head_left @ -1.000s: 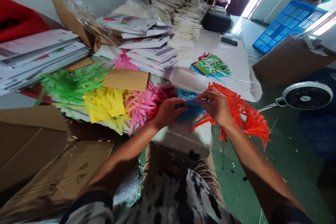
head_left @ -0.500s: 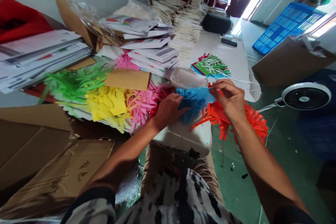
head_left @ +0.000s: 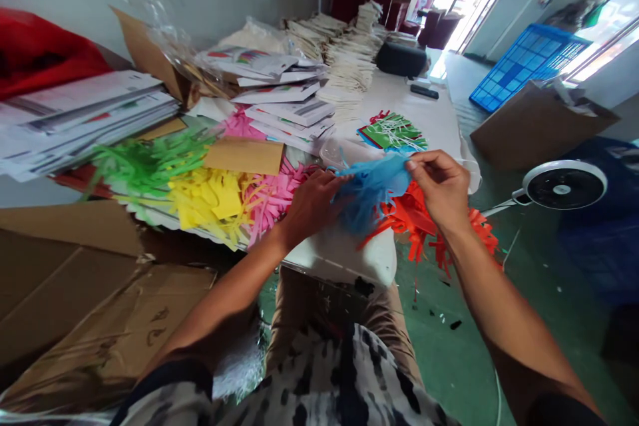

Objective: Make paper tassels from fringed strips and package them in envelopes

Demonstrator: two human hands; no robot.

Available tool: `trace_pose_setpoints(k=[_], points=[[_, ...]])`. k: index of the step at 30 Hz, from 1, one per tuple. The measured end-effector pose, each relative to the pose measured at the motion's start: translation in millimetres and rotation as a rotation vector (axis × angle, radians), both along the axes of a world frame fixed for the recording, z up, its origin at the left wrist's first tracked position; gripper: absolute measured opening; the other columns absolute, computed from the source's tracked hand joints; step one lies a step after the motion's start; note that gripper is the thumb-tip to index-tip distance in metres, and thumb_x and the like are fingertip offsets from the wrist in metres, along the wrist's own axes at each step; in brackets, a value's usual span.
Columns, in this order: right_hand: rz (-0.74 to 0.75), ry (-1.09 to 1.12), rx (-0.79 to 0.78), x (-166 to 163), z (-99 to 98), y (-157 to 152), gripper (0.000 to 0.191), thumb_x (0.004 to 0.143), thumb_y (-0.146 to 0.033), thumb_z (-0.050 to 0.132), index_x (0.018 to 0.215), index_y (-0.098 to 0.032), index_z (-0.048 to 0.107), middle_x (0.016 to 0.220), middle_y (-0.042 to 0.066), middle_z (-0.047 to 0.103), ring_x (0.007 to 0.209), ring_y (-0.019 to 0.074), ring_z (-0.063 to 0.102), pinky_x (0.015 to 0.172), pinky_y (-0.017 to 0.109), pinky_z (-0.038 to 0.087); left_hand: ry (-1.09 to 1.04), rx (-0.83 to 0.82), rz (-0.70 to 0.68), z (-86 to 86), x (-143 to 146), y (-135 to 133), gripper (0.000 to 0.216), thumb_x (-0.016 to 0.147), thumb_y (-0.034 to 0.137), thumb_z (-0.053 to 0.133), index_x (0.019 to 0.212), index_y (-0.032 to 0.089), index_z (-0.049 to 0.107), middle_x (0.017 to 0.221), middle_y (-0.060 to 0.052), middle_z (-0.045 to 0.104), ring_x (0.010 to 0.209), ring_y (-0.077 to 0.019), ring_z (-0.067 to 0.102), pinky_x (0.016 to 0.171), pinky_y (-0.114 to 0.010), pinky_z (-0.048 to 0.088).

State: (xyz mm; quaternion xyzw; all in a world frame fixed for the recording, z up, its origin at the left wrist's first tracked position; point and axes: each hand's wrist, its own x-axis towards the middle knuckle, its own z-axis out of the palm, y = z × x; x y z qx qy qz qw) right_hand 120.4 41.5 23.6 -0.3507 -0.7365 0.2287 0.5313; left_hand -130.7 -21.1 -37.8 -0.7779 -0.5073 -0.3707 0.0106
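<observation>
A blue tissue-paper fringe (head_left: 372, 186), cut into many thin strips, is stretched above the front of the table and blurred in its lower part. My right hand (head_left: 440, 183) pinches its uncut right edge between thumb and fingertips. At its left side, my left hand (head_left: 312, 203) touches the strips with fingers extended, its thumb hidden. Orange-red paper fringe (head_left: 412, 216) hangs over the table's edge below my right hand. Behind the blue fringe is a clear plastic tray (head_left: 333, 150), partly covered. Pink fringe (head_left: 272, 196) lies left of my left hand.
Yellow fringe (head_left: 207, 196) and green fringe (head_left: 150, 160) lie farther left, beside a brown card (head_left: 244, 155). Behind are stacked printed sheets (head_left: 294, 103) and a green card bundle with white strings (head_left: 394, 131). Cardboard boxes (head_left: 64, 266) stand left; a fan (head_left: 564, 186) stands right.
The blue fringe has been lifted and fanned out, its strips now looser. My left hand has shifted slightly left, its thumb no longer visible; my right hand keeps its pinch. The camera view has shifted slightly.
</observation>
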Motion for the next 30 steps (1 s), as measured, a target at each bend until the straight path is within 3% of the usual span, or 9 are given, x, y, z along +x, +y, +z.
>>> trace_pose_setpoints(k=[3, 6, 9, 13, 16, 21, 25, 30], points=[[-0.002, -0.076, 0.030, -5.9, 5.6, -6.4, 0.005, 0.093, -0.030, 0.073, 0.089, -0.027, 0.074, 0.088, -0.001, 0.073, 0.083, 0.0174, 0.067, 0.081, 0.036, 0.054, 0.040, 0.001, -0.104, -3.0, 4.2, 1.2, 0.040, 0.091, 0.032, 0.076, 0.130, 0.028, 0.071, 0.107, -0.007, 0.068, 0.102, -0.0247, 0.062, 0.093, -0.040, 0.053], [-0.076, 0.053, 0.126, -7.0, 15.2, -5.5, 0.007, 0.092, -0.032, 0.077, 0.089, -0.026, 0.073, 0.083, -0.001, 0.070, 0.078, 0.0164, 0.064, 0.076, 0.035, 0.053, 0.008, -0.017, -0.149, -5.5, 5.6, 5.8, 0.025, 0.086, 0.025, 0.078, 0.111, 0.028, 0.079, 0.105, -0.006, 0.066, 0.100, -0.0235, 0.061, 0.093, -0.040, 0.052], [-0.086, 0.081, 0.185, -6.1, 28.7, -4.7, 0.011, 0.092, -0.035, 0.078, 0.090, -0.026, 0.072, 0.084, -0.001, 0.068, 0.077, 0.0160, 0.063, 0.075, 0.034, 0.053, -0.181, -0.042, -0.124, -0.6, 3.9, 8.5, 0.011, 0.085, 0.025, 0.078, 0.096, 0.026, 0.081, 0.095, -0.005, 0.065, 0.095, -0.0214, 0.062, 0.088, -0.038, 0.053], [-0.116, 0.120, 0.266, -6.3, 47.9, -7.9, 0.010, 0.093, -0.033, 0.078, 0.090, -0.024, 0.073, 0.084, 0.000, 0.068, 0.077, 0.0149, 0.063, 0.073, 0.033, 0.051, -0.489, -0.170, -0.176, 15.8, -1.5, 5.8, 0.019, 0.083, 0.031, 0.083, 0.101, 0.027, 0.081, 0.095, -0.002, 0.069, 0.085, -0.0165, 0.066, 0.079, -0.033, 0.057], [-0.148, 0.188, 0.318, -5.9, 56.9, -5.5, 0.009, 0.091, -0.028, 0.078, 0.088, -0.021, 0.073, 0.082, 0.001, 0.068, 0.075, 0.0136, 0.061, 0.071, 0.031, 0.049, -0.399, -0.240, -0.184, 18.8, -4.5, 4.8, 0.027, 0.077, 0.035, 0.087, 0.103, 0.027, 0.081, 0.099, -0.003, 0.071, 0.088, -0.0182, 0.068, 0.078, -0.034, 0.059], [-0.166, 0.152, 0.302, 1.1, 59.2, 6.2, 0.012, 0.091, -0.030, 0.079, 0.087, -0.021, 0.072, 0.080, 0.001, 0.069, 0.073, 0.0129, 0.060, 0.069, 0.030, 0.049, -0.204, -0.221, -0.068, 1.3, -1.5, 8.1, 0.037, 0.076, 0.034, 0.087, 0.113, 0.029, 0.080, 0.096, -0.004, 0.068, 0.086, -0.0219, 0.069, 0.075, -0.037, 0.059], [-0.151, 0.199, 0.310, 14.5, 59.2, 21.3, 0.008, 0.090, -0.025, 0.080, 0.088, -0.020, 0.074, 0.081, 0.003, 0.070, 0.074, 0.0125, 0.061, 0.069, 0.029, 0.048, -0.215, -0.202, -0.031, -4.4, 1.4, 9.3, 0.037, 0.077, 0.030, 0.087, 0.113, 0.027, 0.080, 0.102, -0.006, 0.067, 0.096, -0.0246, 0.068, 0.084, -0.039, 0.059], [-0.197, 0.328, 0.400, 39.1, 73.5, 44.6, 0.013, 0.086, -0.026, 0.084, 0.086, -0.018, 0.073, 0.079, 0.001, 0.069, 0.074, 0.0127, 0.062, 0.071, 0.029, 0.049, -0.120, -0.348, 0.032, -4.2, -0.3, 11.2, 0.045, 0.076, 0.015, 0.078, 0.120, 0.025, 0.079, 0.112, -0.009, 0.066, 0.104, -0.0262, 0.068, 0.095, -0.039, 0.058]])
